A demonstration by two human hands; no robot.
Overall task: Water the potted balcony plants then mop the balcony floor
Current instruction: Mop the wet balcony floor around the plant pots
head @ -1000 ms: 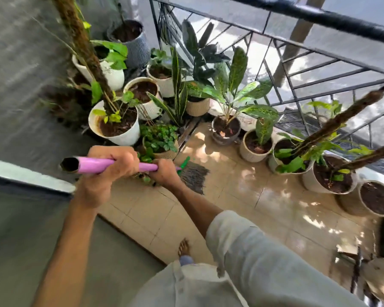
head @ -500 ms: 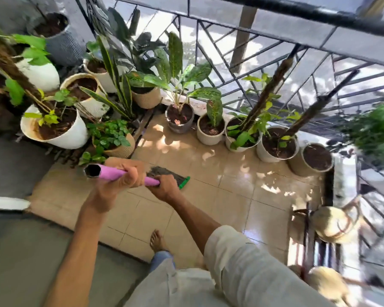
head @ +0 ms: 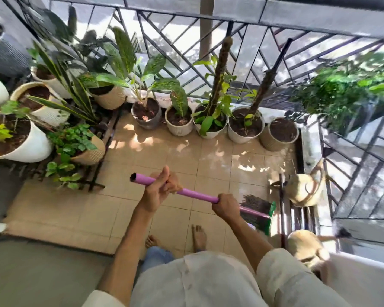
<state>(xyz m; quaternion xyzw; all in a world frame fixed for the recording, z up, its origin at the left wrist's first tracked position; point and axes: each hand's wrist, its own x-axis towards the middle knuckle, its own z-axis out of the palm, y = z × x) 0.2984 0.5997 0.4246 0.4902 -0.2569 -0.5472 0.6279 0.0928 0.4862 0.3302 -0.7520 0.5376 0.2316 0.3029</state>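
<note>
On the tiled balcony floor (head: 169, 220), the mop head (head: 258, 212) has swung from the left-hand pots to the right side. Left hand (head: 159, 191) and right hand (head: 225, 207) both grasp the purple handle (head: 195, 194). Mopping is judged underway, watering apparently finished.

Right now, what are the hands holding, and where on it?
Both hold the purple handle of a broom: the left hand near its top end, the right hand lower down, just above the bristles.
</note>
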